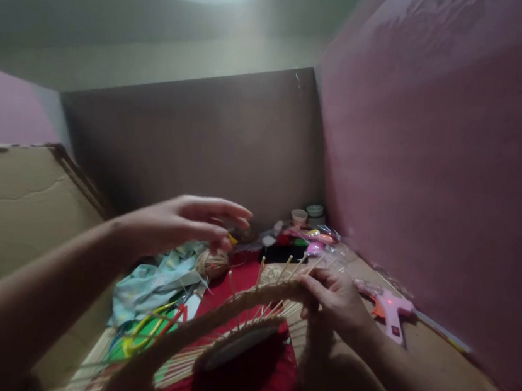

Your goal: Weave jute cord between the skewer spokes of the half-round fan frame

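Note:
A half-woven basket (253, 297) of thin wooden sticks and brown twine tilts toward me, its pale round base (239, 348) low in the middle. My right hand (332, 296) pinches the far right part of its thick twine rim, thumb on the near side. Several stick ends poke up above the rim there. In the air above the basket's far left side, my left hand (196, 219) has its fingers stretched out and apart from the thumb, with nothing visible in it. Behind and below that hand lies a ball of twine (213, 264).
A pink glue gun (392, 310) with a lit red light lies at right by the pink wall. Yellow-handled scissors (144, 330), a red-handled tool (174, 318) and a light blue cloth (154, 287) are at left. A cup (299, 217) and a jar (315, 215) stand at the back.

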`<state>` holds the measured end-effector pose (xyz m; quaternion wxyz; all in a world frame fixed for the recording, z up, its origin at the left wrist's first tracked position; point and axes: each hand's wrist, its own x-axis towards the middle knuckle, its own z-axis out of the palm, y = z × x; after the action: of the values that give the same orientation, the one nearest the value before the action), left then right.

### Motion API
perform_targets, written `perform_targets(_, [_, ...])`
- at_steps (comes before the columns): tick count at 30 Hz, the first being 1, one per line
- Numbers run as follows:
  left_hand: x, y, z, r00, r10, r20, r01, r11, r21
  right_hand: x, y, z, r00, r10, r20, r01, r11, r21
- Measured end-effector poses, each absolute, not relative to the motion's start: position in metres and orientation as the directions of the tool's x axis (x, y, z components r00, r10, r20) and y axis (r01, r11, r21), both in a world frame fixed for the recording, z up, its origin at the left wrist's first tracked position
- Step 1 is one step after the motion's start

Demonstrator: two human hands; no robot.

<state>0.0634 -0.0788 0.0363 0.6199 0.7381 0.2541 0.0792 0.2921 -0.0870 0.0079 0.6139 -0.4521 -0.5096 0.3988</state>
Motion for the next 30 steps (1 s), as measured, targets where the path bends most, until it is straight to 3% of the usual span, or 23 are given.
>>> perform_targets(4, [0.115,0.001,0.109,0.889,0.378,-0.260,0.370,-0.254,0.894,0.291,-0.089,0.010,0.179,0.950,0.256,-0.017,0.263,-0.965])
perform_targets(8, [0.144,0.029,0.114,0.899,0.279,-0.337,0.430,-0.416,0.801,0.293,-0.084,0.007,0.190,0.963,0.193,-0.055,0.207,-0.977])
perform_targets(11, [0.146,0.030,0.107,0.862,0.345,-0.371,0.505,-0.535,0.678,0.296,-0.077,0.007,0.147,0.978,0.151,-0.081,0.164,-0.983])
perform_targets(15, [0.142,0.035,0.121,0.802,0.470,-0.370,0.593,-0.551,0.587,0.299,-0.071,0.013,0.135,0.975,0.175,-0.116,0.191,-0.975])
perform_targets(21, [0.143,0.033,0.155,0.829,0.460,-0.317,0.559,-0.670,0.489,0.298,-0.066,0.016,0.119,0.982,0.147,-0.158,0.165,-0.974])
perform_targets(25, [0.147,0.026,0.170,0.833,0.455,-0.315,0.541,-0.552,0.634,0.297,-0.065,0.012,0.138,0.980,0.145,-0.157,0.166,-0.974])
perform_targets(28, [0.149,0.024,0.175,0.826,0.516,-0.226,0.472,-0.416,0.777,0.296,-0.065,0.012,0.155,0.977,0.145,-0.153,0.169,-0.974])
perform_targets(30, [0.151,0.022,0.176,0.826,0.534,-0.181,0.436,-0.400,0.806,0.296,-0.065,0.012,0.163,0.976,0.142,-0.135,0.164,-0.977])
